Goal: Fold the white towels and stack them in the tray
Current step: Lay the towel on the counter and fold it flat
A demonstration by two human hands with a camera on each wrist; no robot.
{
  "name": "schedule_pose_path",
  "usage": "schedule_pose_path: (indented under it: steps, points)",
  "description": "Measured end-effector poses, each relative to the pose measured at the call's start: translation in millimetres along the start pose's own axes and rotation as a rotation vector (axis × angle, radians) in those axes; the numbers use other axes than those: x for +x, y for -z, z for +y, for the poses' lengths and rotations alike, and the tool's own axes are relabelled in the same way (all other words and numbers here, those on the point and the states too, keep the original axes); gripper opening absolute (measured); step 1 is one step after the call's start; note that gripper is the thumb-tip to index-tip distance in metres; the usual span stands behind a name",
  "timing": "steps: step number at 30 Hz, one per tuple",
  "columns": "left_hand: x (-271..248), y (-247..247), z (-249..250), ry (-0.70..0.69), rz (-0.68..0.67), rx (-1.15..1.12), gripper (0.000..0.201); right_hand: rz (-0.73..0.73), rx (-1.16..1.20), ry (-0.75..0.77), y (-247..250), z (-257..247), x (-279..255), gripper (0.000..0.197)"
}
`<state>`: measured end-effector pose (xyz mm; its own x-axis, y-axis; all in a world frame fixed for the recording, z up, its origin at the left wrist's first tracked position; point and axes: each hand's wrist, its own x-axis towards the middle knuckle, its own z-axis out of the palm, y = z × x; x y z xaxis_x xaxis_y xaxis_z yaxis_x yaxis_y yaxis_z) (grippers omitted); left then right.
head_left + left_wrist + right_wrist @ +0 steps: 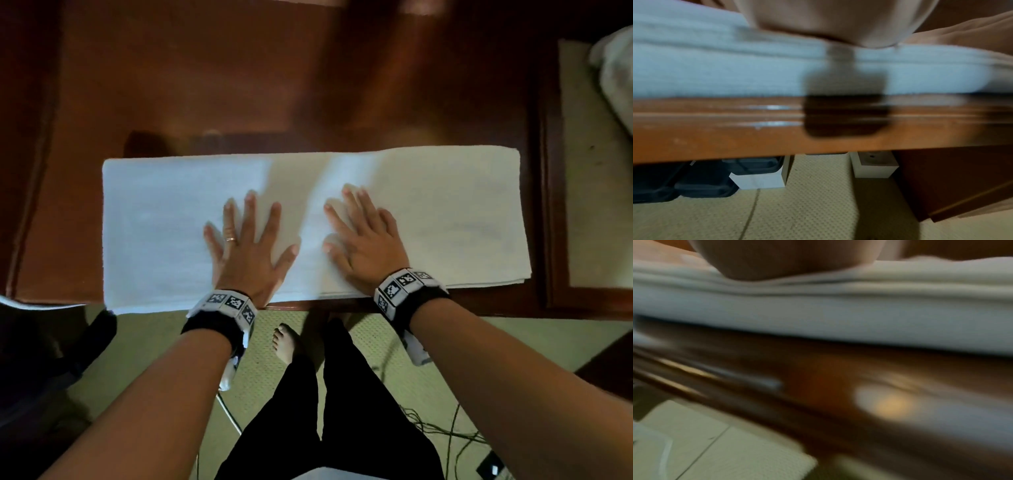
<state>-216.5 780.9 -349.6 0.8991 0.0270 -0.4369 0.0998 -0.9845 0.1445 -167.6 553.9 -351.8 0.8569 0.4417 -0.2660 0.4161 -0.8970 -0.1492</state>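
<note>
- Desk (239,85), wooden: one; the head view gives its top, the left wrist view its front edge with boxes beneath.
- White towel (445,212): one, folded, mid-frame at the desk's near edge, long axis left–right.
- Left hand (248,253), right hand (366,246): flat on towel, fingers spread.

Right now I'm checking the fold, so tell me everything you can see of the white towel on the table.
The white towel looks like terry cloth, folded into a long flat band of several layers along the wooden table's near edge. The left hand and right hand press flat on its middle, fingers spread.
</note>
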Motion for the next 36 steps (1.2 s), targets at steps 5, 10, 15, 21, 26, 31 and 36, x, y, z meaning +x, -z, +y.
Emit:
schedule_pose_path:
  steps: [5, 10, 15, 21, 26, 31, 36]
  points:
    - [3.3, -3.9, -0.1, 0.04, 0.006, -0.013, 0.075, 0.02, 0.068, -0.44, 3.5, 104.2, -47.4, 0.066]
    - [8.0, 2.1, 2.2, 0.093, -0.013, -0.038, 0.071, 0.249, 0.23, -0.698, 20.4, 167.4, -69.4, 0.049]
    - [20.6, 19.6, 9.3, 0.164, -0.056, -0.054, 0.072, 0.23, 0.538, -1.005, 46.3, 193.0, -55.8, 0.039]
    - [24.4, 29.7, 13.4, 0.197, -0.09, -0.025, 0.072, -0.061, 0.877, -1.079, 51.2, 215.2, -44.9, 0.049]
    - [28.4, 45.8, 21.2, 0.188, -0.021, -0.088, 0.072, -0.002, 0.763, -0.86, 94.1, 229.3, -26.4, 0.02]
    - [37.7, 65.6, 30.8, 0.131, -0.043, -0.033, 0.062, 0.351, 0.345, -0.741, 207.7, 255.8, 23.5, 0.012]
    - [39.4, 84.7, 52.4, -0.044, -0.043, -0.151, 0.046, 0.59, 0.117, -0.636, 294.4, 254.7, 53.2, 0.01]
